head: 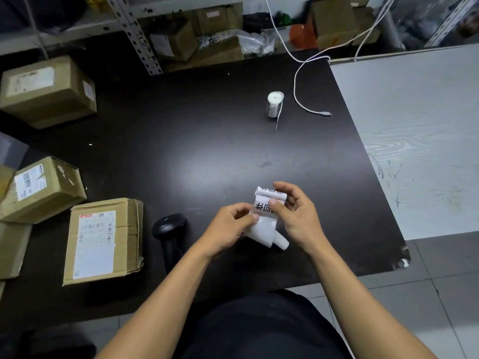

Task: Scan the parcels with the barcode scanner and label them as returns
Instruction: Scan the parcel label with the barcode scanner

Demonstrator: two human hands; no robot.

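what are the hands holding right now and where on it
Both hands hold one strip of printed labels above the black table. The right hand pinches its curled, printed upper part; the left hand pinches the left edge of the blank lower part.

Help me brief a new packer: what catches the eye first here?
Both hands, left hand and right hand, pinch a strip of labels above the dark table. The barcode scanner lies just left of them, beside a labelled parcel. A spare label roll stands farther back.
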